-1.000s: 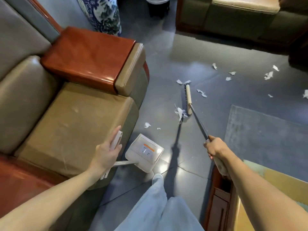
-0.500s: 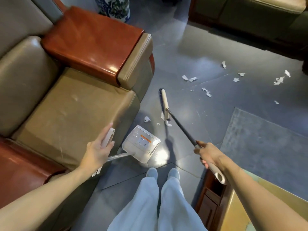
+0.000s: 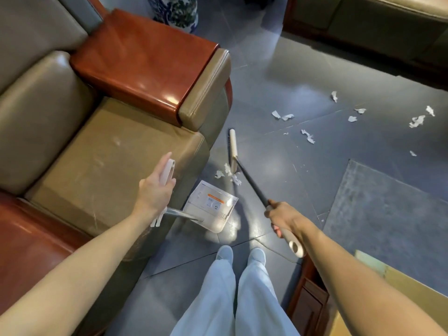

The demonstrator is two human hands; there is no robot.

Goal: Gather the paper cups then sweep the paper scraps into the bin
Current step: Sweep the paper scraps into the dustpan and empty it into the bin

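Gripping the dustpan's pale handle (image 3: 167,170), your left hand (image 3: 155,192) has its fingers curled round the grip and one finger laid straight along it, over the front edge of the armchair (image 3: 97,154) seat. From that handle a thin rod slants down to the dustpan (image 3: 211,207), which sits low by the chair's front corner, just ahead of your shoes (image 3: 225,254); whether it rests flat on the floor you cannot tell.

Your right hand (image 3: 284,218) is closed round the broom (image 3: 252,187) where the dark shaft meets the pale end grip, and the grip's end sticks out behind your wrist. The shaft runs up and left to the broom head (image 3: 233,147), set on the grey floor near the armrest.

A small clump of scraps (image 3: 229,174) lies against the near end of the head, between it and the dustpan's mouth. More scraps (image 3: 308,137) are strewn well apart across the floor to the right, beyond a grey rug (image 3: 388,214). A wooden cabinet (image 3: 308,299) stands just beside your right leg.
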